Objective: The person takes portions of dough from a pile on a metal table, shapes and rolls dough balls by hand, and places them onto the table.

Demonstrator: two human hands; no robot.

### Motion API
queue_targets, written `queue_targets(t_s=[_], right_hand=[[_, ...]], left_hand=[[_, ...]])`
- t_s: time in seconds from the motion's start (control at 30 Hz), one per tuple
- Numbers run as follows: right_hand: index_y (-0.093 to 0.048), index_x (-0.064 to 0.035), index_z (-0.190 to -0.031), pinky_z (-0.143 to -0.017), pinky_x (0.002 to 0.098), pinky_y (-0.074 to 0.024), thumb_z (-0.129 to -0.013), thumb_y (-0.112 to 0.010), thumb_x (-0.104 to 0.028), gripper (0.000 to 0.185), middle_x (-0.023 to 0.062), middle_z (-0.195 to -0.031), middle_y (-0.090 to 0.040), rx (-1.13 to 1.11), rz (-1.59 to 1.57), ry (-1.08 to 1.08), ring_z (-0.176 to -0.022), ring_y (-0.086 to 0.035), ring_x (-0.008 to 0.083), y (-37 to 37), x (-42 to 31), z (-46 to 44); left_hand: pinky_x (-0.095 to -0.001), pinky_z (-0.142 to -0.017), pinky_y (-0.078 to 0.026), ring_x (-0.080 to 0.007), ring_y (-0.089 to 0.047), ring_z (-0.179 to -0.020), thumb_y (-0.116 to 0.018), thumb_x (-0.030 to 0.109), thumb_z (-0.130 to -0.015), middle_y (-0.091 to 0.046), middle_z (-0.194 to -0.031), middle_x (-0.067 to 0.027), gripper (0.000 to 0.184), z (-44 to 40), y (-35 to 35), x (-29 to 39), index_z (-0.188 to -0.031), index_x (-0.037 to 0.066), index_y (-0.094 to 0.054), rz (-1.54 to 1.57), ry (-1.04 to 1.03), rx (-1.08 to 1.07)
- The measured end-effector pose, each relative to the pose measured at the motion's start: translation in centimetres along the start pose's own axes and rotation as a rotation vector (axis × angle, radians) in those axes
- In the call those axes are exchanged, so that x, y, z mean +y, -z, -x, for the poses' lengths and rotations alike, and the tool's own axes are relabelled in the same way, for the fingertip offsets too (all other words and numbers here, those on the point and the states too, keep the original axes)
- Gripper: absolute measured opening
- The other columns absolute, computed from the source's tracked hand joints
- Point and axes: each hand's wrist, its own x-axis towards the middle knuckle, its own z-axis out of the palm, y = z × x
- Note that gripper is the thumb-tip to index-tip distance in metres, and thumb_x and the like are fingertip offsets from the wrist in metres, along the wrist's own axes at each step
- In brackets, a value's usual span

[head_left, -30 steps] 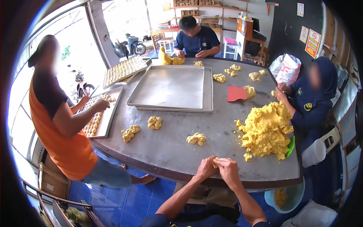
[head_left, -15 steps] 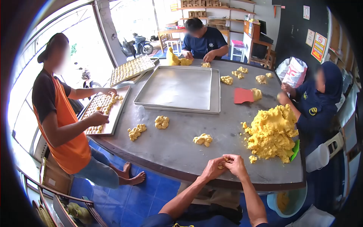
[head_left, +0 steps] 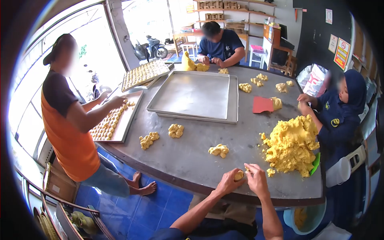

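Over the near edge of the metal table (head_left: pixel 180 168), my left hand (head_left: pixel 228 182) is closed around a piece of yellow dough (head_left: pixel 239 175). Just to its right, my right hand (head_left: pixel 257 180) has its fingers pinched on what looks like a small bit of dough (head_left: pixel 247 169). The hands are close together but apart. Beyond them lies a small cluster of dough pieces (head_left: pixel 219 150). To the right is a large crumbly mound of yellow dough (head_left: pixel 292 144), with a green scraper edge (head_left: pixel 315 164) showing beside it.
Stacked metal trays (head_left: pixel 192 94) lie mid-table, with more dough clusters (head_left: pixel 176 130) around. A person in orange (head_left: pixel 68 132) reaches over a tray of dough balls (head_left: pixel 106 126) at left. Others sit at the far side (head_left: pixel 222 46) and right (head_left: pixel 340 108). A blue basin (head_left: pixel 314 222) stands below.
My hands have drawn slightly apart, and the dough in my left hand shows more clearly. The view has shifted a little. The person in orange has moved their hands over the tray.
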Motion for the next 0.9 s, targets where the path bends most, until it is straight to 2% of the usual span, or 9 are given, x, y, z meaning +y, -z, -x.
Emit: queue_targets(t_s=[0.13, 0.27, 0.3, 0.47, 0.57, 0.67, 0.77, 0.87, 0.9], right_hand=[[-0.072, 0.0019, -0.109, -0.078, 0.0364, -0.0558, -0.087, -0.062, 0.006, 0.026, 0.0199, -0.100, -0.070, -0.059, -0.072, -0.102, -0.088, -0.070, 0.0296, 0.6, -1.7, 0.7], [-0.072, 0.0044, -0.094, -0.072, 0.0384, -0.0547, -0.081, -0.073, -0.002, 0.014, 0.0185, -0.090, -0.070, -0.131, -0.016, -0.013, -0.079, -0.070, 0.0314, 0.2, -2.1, 0.9], [-0.069, 0.0034, -0.088, -0.072, 0.0388, -0.0532, -0.078, -0.078, -0.007, 0.017, 0.0170, -0.088, -0.068, -0.141, -0.106, -0.118, -0.079, -0.068, 0.0317, -0.3, -1.6, 0.6], [-0.068, -0.0020, -0.101, -0.075, 0.0409, -0.0517, -0.076, -0.078, -0.006, 0.027, 0.0159, -0.093, -0.066, -0.119, 0.012, -0.115, -0.081, -0.063, 0.0338, 0.1, 0.1, -0.1], [-0.066, 0.0008, -0.106, -0.086, 0.0420, -0.0501, -0.079, -0.075, -0.004, 0.029, 0.0164, -0.104, -0.065, -0.009, 0.179, -0.117, -0.095, -0.062, 0.0355, 2.4, 2.2, 0.0], [-0.067, 0.0022, -0.111, -0.094, 0.0428, -0.0468, -0.080, -0.073, -0.002, 0.032, 0.0159, -0.112, -0.065, 0.175, 0.554, -0.133, -0.106, -0.058, 0.0366, 3.8, 7.2, 1.7], [-0.069, 0.0017, -0.114, -0.088, 0.0421, -0.0507, -0.085, -0.069, -0.003, 0.029, 0.0173, -0.107, -0.067, 0.138, 0.386, -0.206, -0.099, -0.063, 0.0362, 4.4, 7.8, 3.1], [-0.071, 0.0028, -0.109, -0.084, 0.0423, -0.0526, -0.089, -0.065, -0.002, 0.021, 0.0176, -0.105, -0.068, 0.198, 0.290, -0.185, -0.094, -0.065, 0.0360, 4.5, 7.9, 4.6], [-0.071, 0.0030, -0.110, -0.084, 0.0423, -0.0524, -0.089, -0.065, -0.002, 0.021, 0.0173, -0.105, -0.068, 0.206, 0.274, -0.188, -0.095, -0.065, 0.0359, 4.5, 8.1, 5.1]], left_hand=[[-0.0417, -0.075, -0.053, -0.0364, -0.068, -0.088, -0.079, 0.024, -0.081, -0.069, -0.091, -0.0193, 0.031, -0.3, 0.7, 1.2, -0.100, 0.004, -0.065, 0.052, 0.090, -0.006], [-0.0420, -0.073, -0.052, -0.0370, -0.067, -0.084, -0.080, 0.019, -0.078, -0.067, -0.088, -0.0197, 0.031, -0.1, 0.4, 0.1, -0.099, 0.003, -0.064, -0.005, 0.120, -0.116], [-0.0420, -0.072, -0.052, -0.0369, -0.067, -0.083, -0.080, 0.017, -0.077, -0.067, -0.087, -0.0196, 0.031, 0.0, 0.5, 0.2, -0.098, 0.002, -0.063, 0.002, 0.090, -0.130], [-0.0427, -0.071, -0.051, -0.0396, -0.065, -0.081, -0.077, 0.018, -0.082, -0.065, -0.084, -0.0176, 0.025, 0.1, 0.6, 0.5, -0.092, -0.001, -0.064, 0.063, -0.127, -0.064], [-0.0385, -0.072, -0.052, -0.0318, -0.065, -0.078, -0.073, 0.024, -0.090, -0.064, -0.083, -0.0129, 0.027, -0.1, 0.1, -0.2, -0.098, -0.001, -0.066, -0.096, -0.078, 0.045], [-0.0335, -0.064, -0.049, -0.0198, -0.059, -0.067, -0.059, 0.033, -0.102, -0.059, -0.076, -0.0079, 0.039, -0.5, 0.3, -1.3, -0.089, -0.003, -0.067, 0.259, 0.026, -0.005], [-0.0281, -0.062, -0.045, -0.0124, -0.053, -0.064, -0.053, 0.037, -0.105, -0.058, -0.069, -0.0060, 0.045, -1.1, 1.4, -0.6, -0.084, 0.000, -0.067, 0.522, 0.380, -0.082], [-0.0263, -0.060, -0.041, -0.0097, -0.047, -0.061, -0.049, 0.037, -0.106, -0.055, -0.064, -0.0018, 0.048, -1.5, 2.5, -4.1, -0.078, 0.002, -0.065, 0.792, 0.271, -0.020], [-0.0262, -0.060, -0.041, -0.0093, -0.046, -0.065, -0.046, 0.035, -0.107, -0.058, -0.073, -0.0023, 0.042, -1.3, 3.7, -4.2, -0.090, 0.002, -0.064, 0.653, 0.290, -0.039]])
